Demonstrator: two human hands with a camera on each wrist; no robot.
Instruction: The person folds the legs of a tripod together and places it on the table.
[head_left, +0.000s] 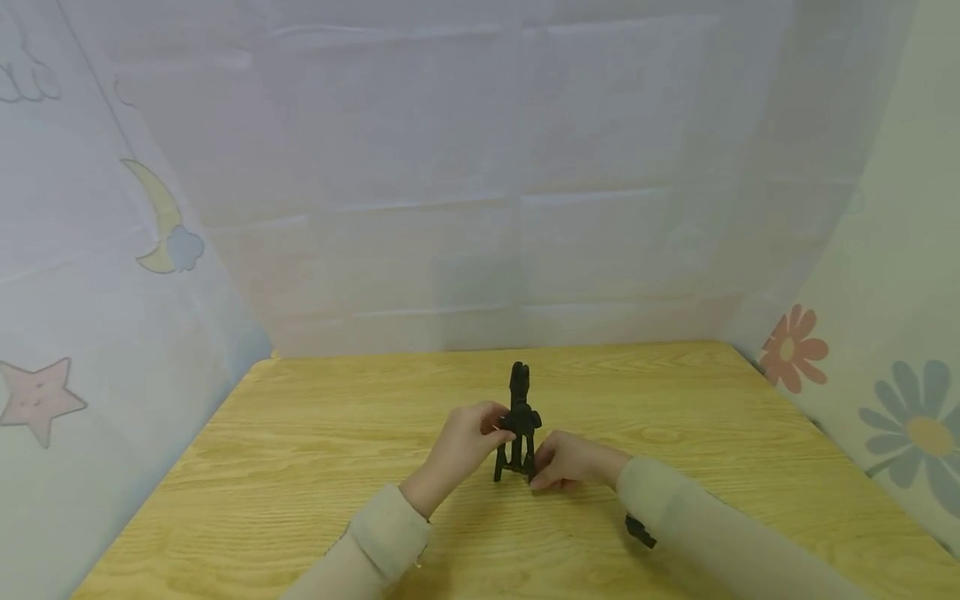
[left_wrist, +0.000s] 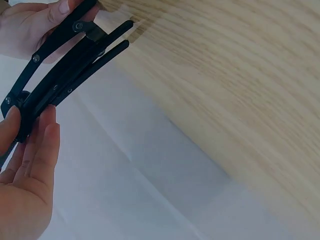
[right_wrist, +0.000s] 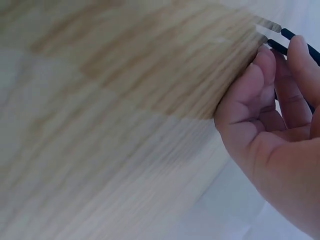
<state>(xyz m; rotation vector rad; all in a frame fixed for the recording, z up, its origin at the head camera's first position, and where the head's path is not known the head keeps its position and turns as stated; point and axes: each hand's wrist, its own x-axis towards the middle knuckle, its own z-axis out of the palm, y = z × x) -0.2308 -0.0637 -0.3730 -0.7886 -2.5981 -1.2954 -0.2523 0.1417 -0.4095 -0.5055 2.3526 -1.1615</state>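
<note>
Gripping folding tripod (head_left: 520, 419) with left hand (head_left: 467, 435) at its 9 o'clock, right hand (head_left: 572, 460) at 4, so could get nipped forcing hinges (left_wrist: 36, 58) tbh.

You sit at a wood-grain surface (head_left: 337, 408) screened by pale sheeting (head_left: 412, 125), creased behind it. The pink star (head_left: 43, 398) and yellow crescent moon (head_left: 162, 208) on your left, and the red flower (head_left: 787, 349) and blue-grey flower (head_left: 930, 436) on your right, suggest a child's room; you can't tell whether it's a home.
</note>
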